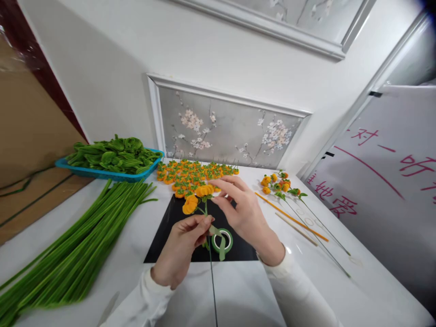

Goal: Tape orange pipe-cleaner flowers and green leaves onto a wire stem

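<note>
My left hand [185,243] is closed, pinching the green stem [206,209] of a small spray of fuzzy orange flowers above a black mat [163,240]. Two blooms top this spray: a right orange flower [205,190] and a lower left orange flower [190,205]. A long thin wire [213,281] runs down from the left fingers toward me. My right hand [243,211] curves about the right bloom, thumb and forefinger at its edge. Green floral tape [230,240] lies as a roll on the mat, its loose strip reaching up by my left fingertips.
Fuzzy green stems [81,240] lie in a bundle at left, before a blue tray [143,174] heaped with green leaf shapes. Several orange blooms [187,175] stand behind the mat. At right are finished-looking sprays [281,184], an orange stick [293,217] and a beige stick [296,229].
</note>
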`<move>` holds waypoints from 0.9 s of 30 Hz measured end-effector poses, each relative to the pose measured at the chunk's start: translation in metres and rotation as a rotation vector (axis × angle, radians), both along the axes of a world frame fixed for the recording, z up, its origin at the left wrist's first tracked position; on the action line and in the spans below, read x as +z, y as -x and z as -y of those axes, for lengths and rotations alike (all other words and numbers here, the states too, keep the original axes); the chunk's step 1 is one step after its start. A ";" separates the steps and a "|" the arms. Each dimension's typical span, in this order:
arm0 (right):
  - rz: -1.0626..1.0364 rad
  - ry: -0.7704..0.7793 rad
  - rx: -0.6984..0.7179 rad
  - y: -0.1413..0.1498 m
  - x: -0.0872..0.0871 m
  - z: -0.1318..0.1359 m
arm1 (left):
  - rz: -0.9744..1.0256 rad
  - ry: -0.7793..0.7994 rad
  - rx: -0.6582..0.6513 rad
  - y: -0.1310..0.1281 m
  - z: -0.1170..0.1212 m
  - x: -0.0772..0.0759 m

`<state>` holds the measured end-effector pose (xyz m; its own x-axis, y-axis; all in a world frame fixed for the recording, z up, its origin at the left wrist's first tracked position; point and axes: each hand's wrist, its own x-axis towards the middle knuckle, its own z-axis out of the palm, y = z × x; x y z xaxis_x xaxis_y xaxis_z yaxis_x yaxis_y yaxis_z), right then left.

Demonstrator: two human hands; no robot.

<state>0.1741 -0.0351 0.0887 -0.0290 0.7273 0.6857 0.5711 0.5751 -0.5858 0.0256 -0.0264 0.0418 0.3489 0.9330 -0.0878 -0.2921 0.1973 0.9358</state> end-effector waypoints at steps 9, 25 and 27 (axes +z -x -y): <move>-0.214 0.052 -0.072 0.010 -0.023 -0.009 | 0.100 0.055 -0.004 0.004 0.001 -0.003; -0.340 0.050 -0.167 0.017 -0.053 0.004 | 0.028 -0.020 0.048 0.003 0.002 -0.004; -0.329 0.067 -0.162 0.013 -0.053 0.003 | -0.018 -0.061 0.068 0.003 0.002 -0.004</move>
